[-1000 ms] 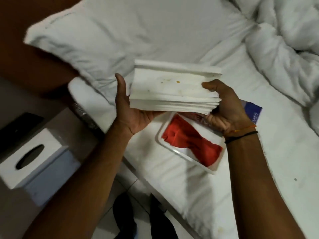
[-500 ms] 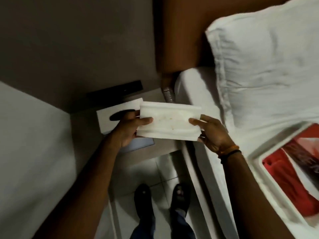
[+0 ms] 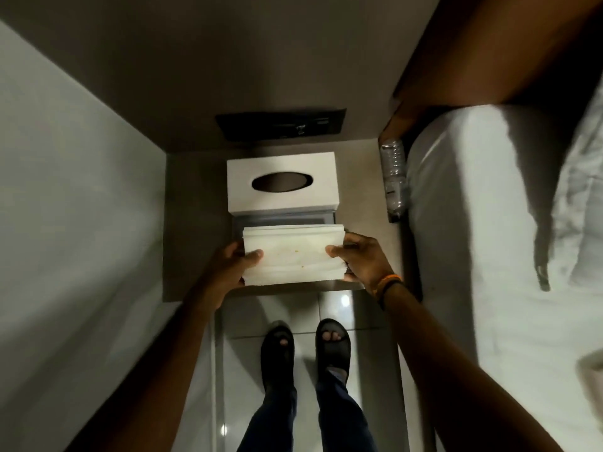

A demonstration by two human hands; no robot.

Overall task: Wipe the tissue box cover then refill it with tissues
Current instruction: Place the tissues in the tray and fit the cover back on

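Clasping tissue stack [image 3: 293, 259] in left grip [image 3: 230, 267] and right grip [image 3: 363, 259], box cover [image 3: 282, 163] behind

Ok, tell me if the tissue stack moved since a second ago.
Yes. The tissue stack was over the bed, right of the tissue box cover; now it is over the nightstand, directly in front of that cover.

White tissue box cover [image 3: 282, 182], upright, oval slot on top, speckled white tissue stack [image 3: 293, 254] just in front
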